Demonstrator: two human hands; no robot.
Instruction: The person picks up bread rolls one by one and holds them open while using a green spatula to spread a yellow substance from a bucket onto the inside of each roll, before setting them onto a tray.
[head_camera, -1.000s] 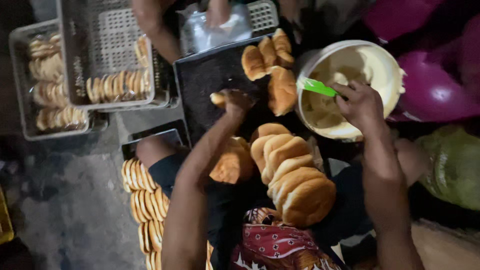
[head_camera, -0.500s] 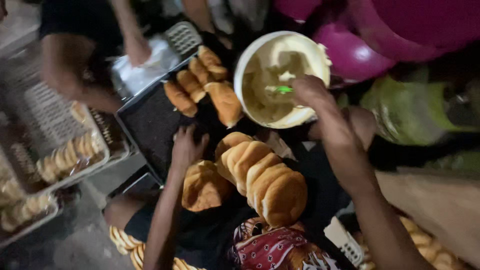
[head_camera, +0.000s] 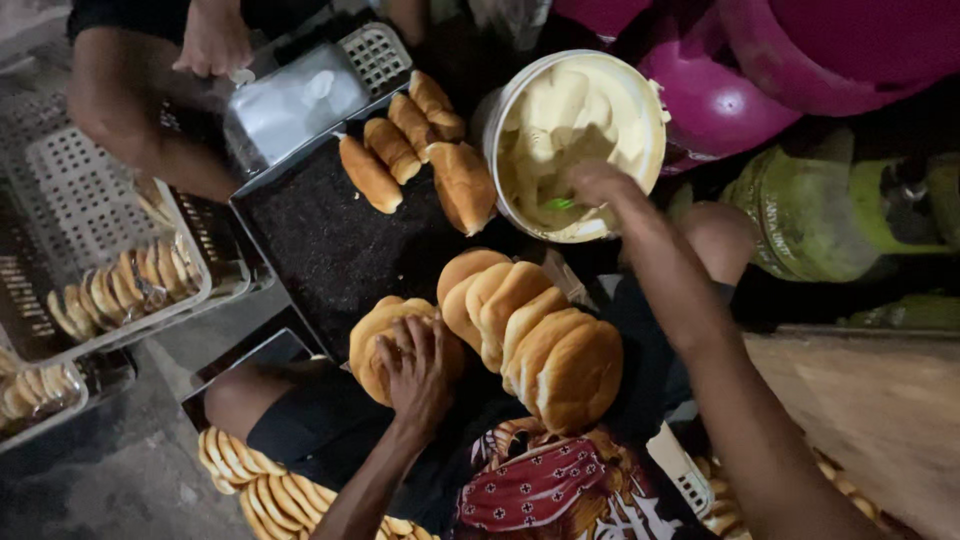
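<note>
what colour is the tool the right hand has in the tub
Bright green; the tool shows under the right hand in the cream-filled tub, in the head view.
</note>
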